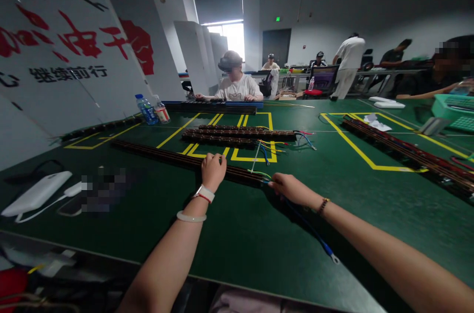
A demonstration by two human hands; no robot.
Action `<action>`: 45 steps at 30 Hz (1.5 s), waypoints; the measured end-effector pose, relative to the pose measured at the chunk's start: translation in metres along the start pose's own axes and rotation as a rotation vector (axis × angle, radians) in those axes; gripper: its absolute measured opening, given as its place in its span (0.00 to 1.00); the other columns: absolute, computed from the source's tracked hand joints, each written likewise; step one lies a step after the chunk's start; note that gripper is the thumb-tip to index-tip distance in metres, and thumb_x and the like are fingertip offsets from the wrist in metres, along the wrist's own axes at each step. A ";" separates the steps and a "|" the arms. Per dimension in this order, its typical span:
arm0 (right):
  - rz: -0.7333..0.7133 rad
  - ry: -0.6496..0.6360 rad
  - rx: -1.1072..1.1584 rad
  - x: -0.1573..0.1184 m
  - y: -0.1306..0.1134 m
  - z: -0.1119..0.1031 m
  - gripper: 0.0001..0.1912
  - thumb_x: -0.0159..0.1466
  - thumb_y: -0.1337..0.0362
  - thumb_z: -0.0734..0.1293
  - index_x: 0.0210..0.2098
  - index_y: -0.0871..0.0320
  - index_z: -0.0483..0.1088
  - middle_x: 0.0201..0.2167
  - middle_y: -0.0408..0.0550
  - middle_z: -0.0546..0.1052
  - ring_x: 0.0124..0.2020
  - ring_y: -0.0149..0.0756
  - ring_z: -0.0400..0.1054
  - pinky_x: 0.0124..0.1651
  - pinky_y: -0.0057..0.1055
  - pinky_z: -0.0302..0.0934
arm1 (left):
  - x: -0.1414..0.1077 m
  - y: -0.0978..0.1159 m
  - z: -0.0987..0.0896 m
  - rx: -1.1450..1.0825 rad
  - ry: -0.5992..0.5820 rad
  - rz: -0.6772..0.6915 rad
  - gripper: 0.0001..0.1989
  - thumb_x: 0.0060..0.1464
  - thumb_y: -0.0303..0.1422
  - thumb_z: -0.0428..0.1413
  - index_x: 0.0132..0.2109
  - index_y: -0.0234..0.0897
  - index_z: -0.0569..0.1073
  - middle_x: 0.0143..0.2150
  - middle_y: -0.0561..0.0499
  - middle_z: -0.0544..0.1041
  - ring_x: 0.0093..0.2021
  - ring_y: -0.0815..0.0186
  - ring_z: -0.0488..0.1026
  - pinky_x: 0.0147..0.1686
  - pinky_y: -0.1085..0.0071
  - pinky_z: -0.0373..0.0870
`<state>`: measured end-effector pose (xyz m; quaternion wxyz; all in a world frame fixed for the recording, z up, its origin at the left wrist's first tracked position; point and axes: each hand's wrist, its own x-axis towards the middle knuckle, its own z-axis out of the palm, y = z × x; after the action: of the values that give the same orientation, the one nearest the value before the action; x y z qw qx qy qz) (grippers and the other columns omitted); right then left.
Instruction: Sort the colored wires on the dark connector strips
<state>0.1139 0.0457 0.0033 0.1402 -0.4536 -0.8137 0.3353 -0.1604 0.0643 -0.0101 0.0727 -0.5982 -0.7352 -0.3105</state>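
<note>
A long dark wire harness (pixel 159 153) lies slantwise across the green table. My left hand (pixel 214 171) is closed over its middle, fingers curled around it. At its right end, my right hand (pixel 291 187) pinches a blue cable (pixel 309 229), which trails toward the front right and ends in a metal ring terminal (pixel 335 258). A thin white tie (pixel 256 155) stands up from the harness near that end, beside a yellow-green wire (pixel 261 173). Behind it, more bundled harnesses (pixel 237 135) with coloured wire ends rest on yellow tape markings.
Another harness (pixel 403 150) runs along the right side, near a green basket (pixel 454 113). Bottles (pixel 147 109) stand at the back left; a white power bank (pixel 37 193) and phone (pixel 70 206) lie at left. A person in a headset (pixel 237 81) sits opposite.
</note>
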 end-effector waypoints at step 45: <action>-0.100 0.146 -0.729 -0.057 -0.054 -0.021 0.15 0.63 0.53 0.64 0.31 0.60 0.71 0.27 0.51 0.75 0.28 0.38 0.70 0.30 0.30 0.57 | -0.098 0.105 -0.004 -1.667 -1.083 -0.737 0.12 0.61 0.31 0.50 0.32 0.29 0.73 0.29 0.47 0.77 0.31 0.67 0.75 0.43 0.66 0.71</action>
<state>0.1217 -0.0126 0.0589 0.0433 -0.4561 -0.8887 -0.0167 -0.0377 -0.0101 -0.0156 -0.7966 -0.2575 -0.3601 -0.4117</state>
